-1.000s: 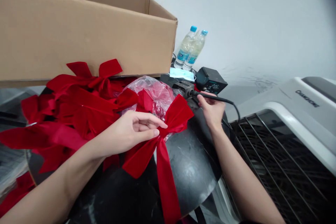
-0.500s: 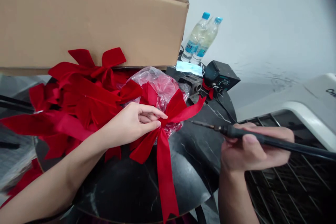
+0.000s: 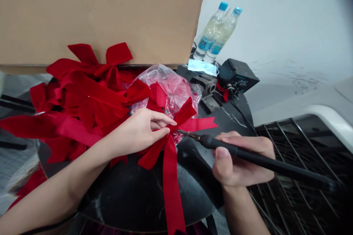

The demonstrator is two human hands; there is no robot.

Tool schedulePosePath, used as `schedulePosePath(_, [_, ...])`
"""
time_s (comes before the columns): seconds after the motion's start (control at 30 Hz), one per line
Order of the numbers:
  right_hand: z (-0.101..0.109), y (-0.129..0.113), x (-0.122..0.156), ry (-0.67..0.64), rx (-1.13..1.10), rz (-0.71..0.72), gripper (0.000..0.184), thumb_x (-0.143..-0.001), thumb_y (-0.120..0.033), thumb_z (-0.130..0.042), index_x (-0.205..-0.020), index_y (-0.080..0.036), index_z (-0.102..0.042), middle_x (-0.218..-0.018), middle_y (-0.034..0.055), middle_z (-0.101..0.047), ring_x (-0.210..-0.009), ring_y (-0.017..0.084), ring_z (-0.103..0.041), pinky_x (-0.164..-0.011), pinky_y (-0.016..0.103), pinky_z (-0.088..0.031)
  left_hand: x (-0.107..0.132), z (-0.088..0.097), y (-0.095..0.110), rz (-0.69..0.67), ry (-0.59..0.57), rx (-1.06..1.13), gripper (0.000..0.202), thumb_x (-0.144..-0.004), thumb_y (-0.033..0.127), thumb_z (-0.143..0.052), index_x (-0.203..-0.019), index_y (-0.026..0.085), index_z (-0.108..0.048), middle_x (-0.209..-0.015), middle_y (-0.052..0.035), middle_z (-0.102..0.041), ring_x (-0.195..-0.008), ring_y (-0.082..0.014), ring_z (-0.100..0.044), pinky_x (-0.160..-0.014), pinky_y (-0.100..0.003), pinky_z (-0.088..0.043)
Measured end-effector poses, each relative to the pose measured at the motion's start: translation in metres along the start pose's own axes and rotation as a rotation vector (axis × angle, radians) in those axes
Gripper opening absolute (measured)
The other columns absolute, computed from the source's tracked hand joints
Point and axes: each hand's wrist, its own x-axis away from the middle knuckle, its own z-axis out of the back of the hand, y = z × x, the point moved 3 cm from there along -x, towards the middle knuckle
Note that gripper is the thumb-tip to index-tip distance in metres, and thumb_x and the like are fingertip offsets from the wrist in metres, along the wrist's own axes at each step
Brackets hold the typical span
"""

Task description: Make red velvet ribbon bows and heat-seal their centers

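Observation:
My left hand point(image 3: 149, 126) pinches a red velvet bow point(image 3: 186, 112) near its centre knot, thumb and fingers closed on it. One ribbon tail point(image 3: 173, 187) hangs down over the front of the table and another points right. My right hand point(image 3: 242, 158) is wrapped round the black handle of a soldering iron point(image 3: 220, 145). The iron's metal tip reaches the bow's knot, just right of my left fingertips; whether it touches is too small to tell. Behind the bow lies a clear plastic bag point(image 3: 176, 80) with red material in it.
A heap of red bows point(image 3: 85, 99) covers the left of the round black table point(image 3: 132, 198). Behind stands a large cardboard box point(image 3: 96, 18). Two bottles point(image 3: 212, 36), a face mask point(image 3: 202, 67), an iron stand point(image 3: 208, 83) and a black control unit point(image 3: 238, 75) sit at the back right.
My right hand has moved left with the soldering iron, bringing its tip to the bow's knot. The bow's right tail now lies lower. My left hand keeps its pinch.

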Motion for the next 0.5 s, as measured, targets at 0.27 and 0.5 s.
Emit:
schedulePosePath(0.27, [0.0008, 0.006, 0.0044, -0.035, 0.046, 0.02, 0.021, -0.071, -0.017, -0.074, -0.091, -0.019, -0.069, -0.074, -0.0017, -0.063, -0.052, 0.015, -0.066, -0.045, 0.029, -0.057, 0.0003, -0.0018, 0.0, 0.0, -0.001, -0.026, 0.029, -0.089, 0.029, -0.069, -0.115, 0.017, -0.077, -0.099, -0.0051, -0.081, -0.093, -0.0201, -0.078, -0.084, -0.026, -0.062])
schedulePosePath(0.5, [0.0003, 0.0091, 0.0057, -0.058, 0.01, 0.021, 0.026, -0.067, -0.013, -0.074, -0.091, -0.017, -0.069, -0.074, -0.0009, -0.064, -0.052, 0.015, -0.067, -0.045, 0.027, -0.056, 0.0004, -0.0024, 0.0012, -0.006, 0.0, -0.043, 0.028, -0.09, 0.031, -0.069, -0.115, 0.019, -0.077, -0.096, -0.0028, -0.082, -0.091, -0.0194, -0.078, -0.083, -0.024, -0.061])
